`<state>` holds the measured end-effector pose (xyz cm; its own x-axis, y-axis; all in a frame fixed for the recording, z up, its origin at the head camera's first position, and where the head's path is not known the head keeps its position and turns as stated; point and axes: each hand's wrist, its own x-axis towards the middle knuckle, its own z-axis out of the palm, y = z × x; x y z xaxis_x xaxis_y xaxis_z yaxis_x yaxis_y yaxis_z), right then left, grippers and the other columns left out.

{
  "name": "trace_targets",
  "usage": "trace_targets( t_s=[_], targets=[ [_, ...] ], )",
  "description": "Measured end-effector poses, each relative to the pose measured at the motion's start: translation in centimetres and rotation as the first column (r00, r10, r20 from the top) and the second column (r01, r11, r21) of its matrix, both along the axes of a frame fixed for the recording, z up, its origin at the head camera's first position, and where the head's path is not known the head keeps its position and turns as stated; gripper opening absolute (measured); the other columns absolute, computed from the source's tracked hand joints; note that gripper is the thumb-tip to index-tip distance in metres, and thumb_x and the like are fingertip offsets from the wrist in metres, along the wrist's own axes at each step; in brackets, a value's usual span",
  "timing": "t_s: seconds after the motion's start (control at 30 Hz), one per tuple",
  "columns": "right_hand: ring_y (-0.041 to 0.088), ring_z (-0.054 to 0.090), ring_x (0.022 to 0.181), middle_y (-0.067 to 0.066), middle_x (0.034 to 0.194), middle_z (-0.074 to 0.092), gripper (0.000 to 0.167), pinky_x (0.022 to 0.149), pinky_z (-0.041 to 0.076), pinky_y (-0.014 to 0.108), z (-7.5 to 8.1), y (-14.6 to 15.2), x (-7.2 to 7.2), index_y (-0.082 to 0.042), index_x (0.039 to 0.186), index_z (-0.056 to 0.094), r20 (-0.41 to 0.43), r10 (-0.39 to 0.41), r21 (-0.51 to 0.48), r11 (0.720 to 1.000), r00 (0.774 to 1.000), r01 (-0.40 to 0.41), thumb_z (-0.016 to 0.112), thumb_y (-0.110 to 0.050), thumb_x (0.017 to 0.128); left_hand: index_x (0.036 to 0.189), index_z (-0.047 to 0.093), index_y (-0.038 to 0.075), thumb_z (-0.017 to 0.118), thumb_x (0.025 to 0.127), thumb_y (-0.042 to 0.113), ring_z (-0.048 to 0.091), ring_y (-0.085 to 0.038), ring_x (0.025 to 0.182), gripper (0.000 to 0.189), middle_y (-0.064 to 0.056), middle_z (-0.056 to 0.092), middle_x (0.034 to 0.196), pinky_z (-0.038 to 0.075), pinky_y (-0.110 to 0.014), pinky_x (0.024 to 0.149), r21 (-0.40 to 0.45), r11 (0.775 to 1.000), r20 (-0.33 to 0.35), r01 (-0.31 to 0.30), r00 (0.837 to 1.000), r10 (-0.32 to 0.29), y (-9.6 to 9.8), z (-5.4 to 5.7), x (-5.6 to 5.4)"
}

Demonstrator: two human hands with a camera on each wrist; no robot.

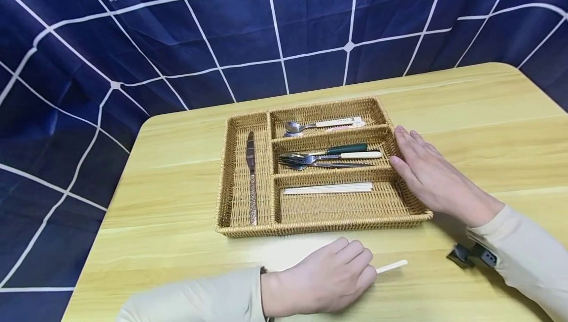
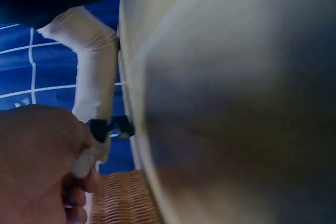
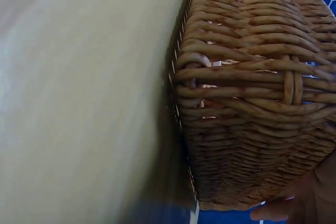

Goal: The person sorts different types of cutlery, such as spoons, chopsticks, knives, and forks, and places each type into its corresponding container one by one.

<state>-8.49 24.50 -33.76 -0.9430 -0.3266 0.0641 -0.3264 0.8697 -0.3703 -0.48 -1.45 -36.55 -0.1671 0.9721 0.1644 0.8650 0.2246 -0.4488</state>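
Observation:
Near the table's front, my left hand [image 1: 321, 277] holds a slim white stick [image 1: 392, 266] in curled fingers. One end sticks out to the right; the rest is hidden in the fist. In the left wrist view, a pale rounded part of the stick [image 2: 83, 163] shows at the thumb. My right hand [image 1: 437, 179] rests against the right side of a wicker cutlery tray [image 1: 324, 224], fingers extended and thumb at the rim. From the right wrist, its fingertips [image 3: 273, 211] show below the woven outer wall.
The tray's left compartment holds a table knife [image 1: 251, 174]. Spoons [image 1: 328, 124] lie in the top one, forks [image 1: 310, 159] and other cutlery in the middle, white chopsticks [image 1: 328, 189] in the front one. Behind the wooden table [image 1: 168, 189] hangs a blue checked cloth [image 1: 248, 31].

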Motion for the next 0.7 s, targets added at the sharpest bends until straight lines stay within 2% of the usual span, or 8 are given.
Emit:
trace_targets(
  t_s=[0.13,0.2,0.27,0.4,0.53,0.7],
  targets=[
    [0.046,0.004,0.143,0.026,0.157,0.005,0.064,0.116,0.005,0.057,0.0,0.1,0.1,0.005,0.152,0.002,0.0,-0.002,-0.001,1.0,1.0,0.002,0.027,-0.032,0.106,0.085,0.047,0.022,0.029,0.097,0.019,0.041,-0.009,0.074,0.023,0.011,0.045,0.077,0.034,-0.022,0.066,0.061,0.994,-0.03,0.094,0.995,-0.092,0.0,2.0,-0.9],
    [0.046,0.004,0.143,0.026,0.157,0.005,0.064,0.116,0.005,0.057,-0.1,0.1,0.1,0.005,0.152,0.002,-0.001,-0.002,-0.001,1.0,1.0,0.002,0.028,-0.032,0.106,0.087,0.049,0.022,0.029,0.098,0.019,0.043,-0.009,0.075,0.023,0.011,0.048,0.078,0.035,-0.023,0.067,0.063,0.991,-0.033,0.122,0.992,-0.12,0.1,3.2,-1.5],
    [0.046,0.005,0.143,0.026,0.157,0.005,0.063,0.116,0.006,0.057,-0.1,0.2,0.1,0.004,0.152,0.002,-0.002,-0.004,-0.001,1.0,1.0,0.004,0.028,-0.032,0.106,0.092,0.052,0.023,0.029,0.099,0.02,0.046,-0.009,0.08,0.024,0.012,0.052,0.083,0.037,-0.023,0.07,0.027,0.992,-0.021,0.121,0.993,-0.12,0.2,4.3,-2.3],
    [0.047,0.005,0.143,0.026,0.157,0.006,0.063,0.116,0.006,0.058,-0.2,0.2,0.1,0.004,0.152,0.002,0.003,-0.01,-0.004,1.0,1.0,0.01,0.027,-0.032,0.107,0.105,0.055,0.024,0.028,0.102,0.024,0.05,-0.008,0.092,0.026,0.012,0.059,0.099,0.04,-0.022,0.079,-0.101,0.993,0.034,0.067,0.997,-0.064,0.6,5.9,-4.4],
    [0.046,0.005,0.143,0.026,0.157,0.006,0.063,0.115,0.007,0.059,-0.2,0.1,0.1,0.003,0.152,0.002,0.011,-0.01,-0.006,1.0,1.0,0.011,0.027,-0.033,0.107,0.113,0.054,0.022,0.03,0.103,0.025,0.049,-0.009,0.096,0.027,0.01,0.059,0.105,0.042,-0.023,0.082,-0.157,0.987,0.071,0.031,0.997,-0.019,0.8,6.3,-6.7],
    [0.046,0.004,0.143,0.025,0.158,0.005,0.063,0.116,0.006,0.058,-0.1,0.1,0.1,0.003,0.152,0.001,0.009,-0.01,-0.003,1.0,1.0,0.01,0.027,-0.033,0.107,0.111,0.054,0.018,0.033,0.104,0.022,0.052,-0.011,0.091,0.023,0.007,0.06,0.099,0.045,-0.023,0.078,-0.173,0.985,0.119,-0.001,0.993,0.022,0.9,5.6,-8.5]
  ],
)
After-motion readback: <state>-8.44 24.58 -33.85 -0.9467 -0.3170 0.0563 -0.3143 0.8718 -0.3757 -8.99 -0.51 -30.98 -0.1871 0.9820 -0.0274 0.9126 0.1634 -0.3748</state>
